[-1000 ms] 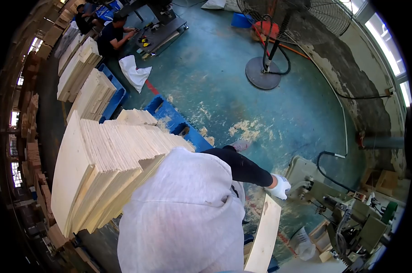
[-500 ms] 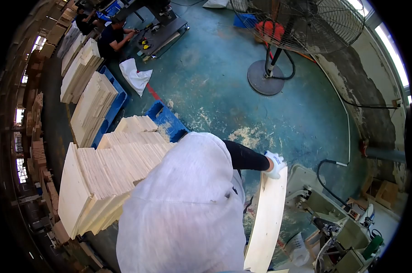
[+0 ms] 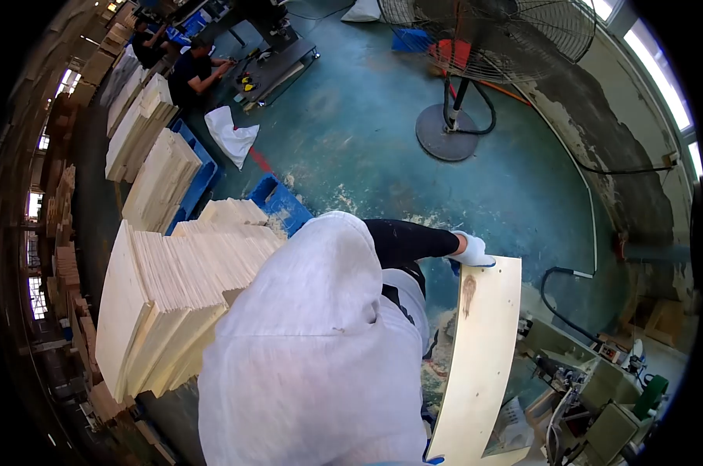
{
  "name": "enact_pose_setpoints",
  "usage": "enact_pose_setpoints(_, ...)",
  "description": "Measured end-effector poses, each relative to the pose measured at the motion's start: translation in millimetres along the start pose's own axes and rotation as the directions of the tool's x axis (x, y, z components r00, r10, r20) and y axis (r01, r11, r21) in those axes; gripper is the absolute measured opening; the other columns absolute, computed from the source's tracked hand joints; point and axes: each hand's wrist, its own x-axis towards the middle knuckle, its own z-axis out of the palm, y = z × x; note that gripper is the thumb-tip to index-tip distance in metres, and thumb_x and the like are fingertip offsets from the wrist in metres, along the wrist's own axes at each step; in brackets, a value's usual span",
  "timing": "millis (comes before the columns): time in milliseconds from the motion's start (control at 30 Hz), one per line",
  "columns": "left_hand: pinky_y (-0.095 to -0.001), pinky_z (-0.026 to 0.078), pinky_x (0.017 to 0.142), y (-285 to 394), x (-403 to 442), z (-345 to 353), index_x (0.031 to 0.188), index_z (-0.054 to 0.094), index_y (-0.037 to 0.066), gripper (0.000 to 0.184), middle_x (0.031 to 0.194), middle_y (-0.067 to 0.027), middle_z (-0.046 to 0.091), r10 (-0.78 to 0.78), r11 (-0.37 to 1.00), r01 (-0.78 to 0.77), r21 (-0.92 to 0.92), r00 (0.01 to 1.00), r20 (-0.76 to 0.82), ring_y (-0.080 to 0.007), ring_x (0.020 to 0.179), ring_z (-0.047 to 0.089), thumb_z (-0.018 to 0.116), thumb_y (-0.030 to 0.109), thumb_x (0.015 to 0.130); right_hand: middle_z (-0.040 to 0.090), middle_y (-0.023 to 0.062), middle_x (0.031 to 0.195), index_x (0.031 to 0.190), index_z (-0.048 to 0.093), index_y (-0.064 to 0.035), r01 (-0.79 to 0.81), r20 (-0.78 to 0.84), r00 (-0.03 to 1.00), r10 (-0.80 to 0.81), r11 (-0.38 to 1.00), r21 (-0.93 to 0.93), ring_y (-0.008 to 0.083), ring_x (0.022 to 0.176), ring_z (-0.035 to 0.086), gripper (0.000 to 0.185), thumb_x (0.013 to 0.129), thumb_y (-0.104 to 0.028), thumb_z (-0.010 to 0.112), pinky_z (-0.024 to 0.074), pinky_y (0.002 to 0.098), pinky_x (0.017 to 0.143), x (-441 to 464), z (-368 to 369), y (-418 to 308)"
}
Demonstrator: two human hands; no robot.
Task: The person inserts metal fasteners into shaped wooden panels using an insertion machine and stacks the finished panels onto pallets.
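Observation:
My left hand [image 3: 473, 250], in a white glove with blue on the palm side, grips the upper end of a long, pale wooden board [image 3: 483, 349]. The board's broad face shows, with a dark knot near that end. At the lower edge of the view, the blue gloved fingertips of my right hand [image 3: 435, 460] rest on the board's other end; most of that hand is cut off. My light grey clothing [image 3: 305, 373] and a black sleeve fill the middle. Left of my body stands a large stack of pale wooden boards [image 3: 204, 264].
Machinery [image 3: 608, 412] stands to the lower right, with a hose nearby. A pedestal fan [image 3: 447, 132] is at the top. Blue pallets [image 3: 278, 203], more board stacks [image 3: 161, 179] and a white sack [image 3: 231, 136] lie upper left; two people sit beyond. Wood shavings litter the floor.
The board has turned so that more of its broad face shows, and its upper end has shifted right and up with my left hand. Blue fingertips now show at its lower end.

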Motion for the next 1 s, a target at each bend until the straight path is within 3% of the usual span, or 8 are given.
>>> enact_pose_setpoints(167, -0.044, 0.05, 0.077, 21.1, -25.9, 7.6, 0.096, 0.065, -0.007, 0.058, 0.094, -0.0281, 0.066, 0.28, 0.959, -0.282, -0.029, 0.958, -0.064, -0.0411, 0.084, 0.064, 0.047, 0.048, 0.1, 0.039, 0.0187, 0.152, 0.15, 0.037, -0.0059, 0.051, -0.062, 0.998, -0.028, 0.913, 0.404, 0.037, 0.138, 0.037, 0.074, 0.097, -0.056, 0.049, 0.0219, 0.0514, 0.118, -30.5, -46.7, -32.5)
enact_pose_setpoints(233, -0.0379, 0.051, 0.071, 31.0, -29.4, 6.1, 0.1, 0.066, -0.003, 0.054, 0.086, -0.0122, 0.07, 0.277, 0.953, -0.273, -0.13, 0.961, 0.006, -0.0189, 0.076, 0.065, 0.046, 0.047, 0.104, 0.039, 0.0186, 0.153, 0.15, 0.036, -0.0061, 0.116, -0.104, 0.992, -0.066, 0.773, 0.624, 0.037, 0.139, 0.036, 0.075, 0.097, -0.057, 0.049, 0.0211, 0.0516, 0.119, -64.2, -42.5, -31.6)
enact_pose_setpoints(267, -0.0306, 0.051, 0.072, 33.6, -31.8, 8.6, 0.103, 0.066, -0.001, 0.05, 0.086, -0.0028, 0.067, 0.32, 0.883, -0.278, -0.377, 0.946, 0.053, -0.0092, 0.08, 0.062, 0.046, 0.044, 0.105, 0.038, 0.0185, 0.153, 0.151, 0.036, -0.0062, 0.138, -0.126, 0.99, -0.07, 0.703, 0.697, 0.037, 0.14, 0.036, 0.076, 0.097, -0.058, 0.049, 0.0207, 0.0517, 0.12, -73.6, -28.6, -24.1)
enact_pose_setpoints(300, -0.0257, 0.05, 0.075, 24.1, -19.9, 12.0, 0.108, 0.064, -0.002, 0.044, 0.09, -0.0002, 0.066, 0.338, 0.89, -0.314, -0.331, 0.941, 0.014, -0.0075, 0.083, 0.06, 0.047, 0.039, 0.106, 0.038, 0.0185, 0.154, 0.151, 0.035, -0.0063, 0.16, -0.127, 0.987, -0.097, 0.648, 0.745, 0.0369, 0.14, 0.035, 0.076, 0.097, -0.058, 0.049, 0.0203, 0.0518, 0.12, -77.2, -14.8, -17.4)
enact_pose_setpoints(333, -0.0243, 0.048, 0.074, 33.9, -22.7, 12.5, 0.107, 0.064, -0.002, 0.042, 0.09, 0.0019, 0.063, 0.337, 0.892, -0.322, -0.316, 0.941, -0.007, -0.0067, 0.081, 0.055, 0.048, 0.037, 0.106, 0.042, 0.0166, 0.151, 0.15, 0.037, -0.0075, 0.247, -0.279, 0.959, -0.039, 0.598, 0.763, 0.0369, 0.138, 0.038, 0.073, 0.097, -0.056, 0.05, 0.0239, 0.0528, 0.119, -66.9, 10.9, -8.0)
enact_pose_setpoints(433, -0.0244, 0.039, 0.059, 54.5, -22.7, 9.6, 0.092, 0.059, 0.002, 0.036, 0.074, 0.0058, 0.049, 0.404, 0.874, -0.395, -0.283, 0.914, -0.029, -0.0054, 0.067, 0.044, 0.049, 0.034, 0.106, 0.049, 0.0138, 0.146, 0.147, 0.042, -0.0093, 0.248, -0.282, 0.958, -0.039, 0.604, 0.757, 0.0324, 0.132, 0.048, 0.061, 0.101, -0.049, 0.051, 0.041, 0.0493, 0.109, -55.2, 49.7, 16.7)
enact_pose_setpoints(767, -0.0221, 0.033, 0.056, 140.1, 22.1, 3.6, 0.087, 0.056, 0.004, 0.037, 0.07, 0.0067, 0.042, 0.61, 0.788, -0.564, -0.245, 0.77, 0.189, -0.003, 0.064, 0.037, 0.046, 0.034, 0.107, 0.059, 0.0136, 0.133, 0.137, 0.05, -0.0001, 0.512, -0.595, 0.793, -0.133, 0.674, 0.532, 0.0265, 0.12, 0.059, 0.046, 0.107, -0.035, 0.045, 0.0481, 0.0419, 0.103, -62.2, 70.3, 23.3)
enact_pose_setpoints(1000, -0.0233, 0.034, 0.053, 193.2, 32.7, 16.5, 0.087, 0.055, 0.005, 0.036, 0.071, 0.0068, 0.044, 0.54, 0.841, -0.48, -0.25, 0.767, 0.347, -0.003, 0.061, 0.038, 0.048, 0.035, 0.106, 0.059, 0.0116, 0.135, 0.137, 0.051, -0.0019, 0.576, -0.632, 0.769, -0.099, 0.537, 0.616, 0.0258, 0.122, 0.058, 0.044, 0.106, -0.032, 0.048, 0.0455, 0.0421, 0.106, -64.1, 76.4, 16.0)
